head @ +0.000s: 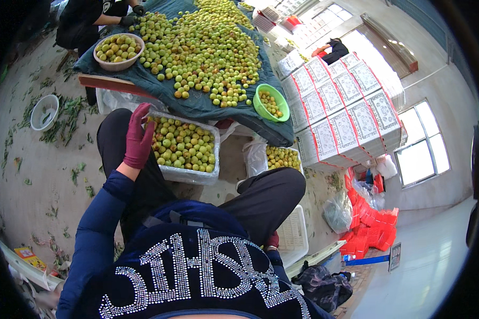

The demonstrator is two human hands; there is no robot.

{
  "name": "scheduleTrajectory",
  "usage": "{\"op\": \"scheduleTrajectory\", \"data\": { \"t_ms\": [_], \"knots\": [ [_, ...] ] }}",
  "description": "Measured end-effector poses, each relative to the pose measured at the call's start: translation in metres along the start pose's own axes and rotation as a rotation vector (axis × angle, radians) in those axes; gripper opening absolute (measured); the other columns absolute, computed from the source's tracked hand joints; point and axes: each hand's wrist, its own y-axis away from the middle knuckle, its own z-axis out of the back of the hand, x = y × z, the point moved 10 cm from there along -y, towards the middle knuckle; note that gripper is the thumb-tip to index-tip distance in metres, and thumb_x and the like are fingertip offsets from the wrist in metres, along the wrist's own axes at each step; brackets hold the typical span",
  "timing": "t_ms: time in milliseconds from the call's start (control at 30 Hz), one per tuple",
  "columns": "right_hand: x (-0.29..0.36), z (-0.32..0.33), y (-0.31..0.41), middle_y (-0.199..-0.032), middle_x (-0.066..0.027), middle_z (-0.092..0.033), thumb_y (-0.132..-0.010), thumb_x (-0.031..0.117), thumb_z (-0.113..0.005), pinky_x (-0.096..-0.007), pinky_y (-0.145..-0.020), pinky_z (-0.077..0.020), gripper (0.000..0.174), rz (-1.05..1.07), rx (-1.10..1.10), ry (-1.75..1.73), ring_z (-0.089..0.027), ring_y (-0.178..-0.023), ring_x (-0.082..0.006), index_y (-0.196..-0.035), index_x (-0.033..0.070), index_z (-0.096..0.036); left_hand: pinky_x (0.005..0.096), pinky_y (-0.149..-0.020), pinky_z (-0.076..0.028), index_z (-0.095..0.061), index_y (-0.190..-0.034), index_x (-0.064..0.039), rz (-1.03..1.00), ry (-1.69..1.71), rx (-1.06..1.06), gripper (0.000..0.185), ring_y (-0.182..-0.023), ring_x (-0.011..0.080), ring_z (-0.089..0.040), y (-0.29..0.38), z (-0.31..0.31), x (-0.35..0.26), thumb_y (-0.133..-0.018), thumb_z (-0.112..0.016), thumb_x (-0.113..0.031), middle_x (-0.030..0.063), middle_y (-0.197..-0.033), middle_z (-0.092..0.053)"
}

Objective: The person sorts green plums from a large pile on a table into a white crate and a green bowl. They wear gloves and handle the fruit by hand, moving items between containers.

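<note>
My left hand (139, 138), in a maroon glove, is raised over my left knee. Its thumb stands apart from the fingers and nothing shows in its grasp. Right beside it is a plastic-lined crate (189, 177) full of round green-and-brown fruit (183, 143) that look like jujubes. Only a small maroon part of my right hand (273, 240) shows beyond my right thigh, near a white plastic basket (301, 235); its fingers are hidden. Before me, loose fruit (207, 52) is spread over a table covered with dark green cloth (269, 127).
A pink bowl (118, 65) and a green bowl (271, 103) of fruit sit at the table's edges. Another lined crate (257, 159) stands right. Gloved hands (127, 20) of another person work at upper left. Stacked white cartons (343, 107) rise at right; a white basin (45, 113) lies left.
</note>
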Motion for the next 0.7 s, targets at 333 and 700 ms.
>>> {"op": "scheduleTrajectory", "data": {
  "t_ms": [333, 700],
  "knots": [
    [-0.018, 0.053, 0.051, -0.112, -0.0117, -0.071, -0.095, 0.014, -0.062, -0.0328, -0.093, -0.0508, 0.025, -0.009, -0.307, 0.061, -0.066, -0.102, -0.0200, -0.115, -0.001, -0.067, 0.0320, -0.097, -0.049, -0.052, -0.139, -0.010, 0.057, 0.007, 0.053, 0.046, -0.118, 0.0218, -0.058, 0.007, -0.015, 0.018, -0.094, -0.060, 0.000, 0.0104, -0.136, -0.055],
    [0.040, 0.049, 0.066, -0.113, -0.0166, -0.070, -0.093, 0.014, -0.060, -0.0365, -0.096, -0.0496, 0.028, 0.215, -0.394, 0.322, -0.066, -0.107, -0.0288, -0.116, -0.002, -0.067, 0.0377, -0.097, -0.050, -0.057, -0.131, -0.007, 0.009, -0.391, 0.339, 0.043, -0.118, 0.0316, -0.061, 0.009, -0.049, 0.013, -0.090, -0.067, -0.005, 0.0161, -0.130, -0.060]
  ]
}}
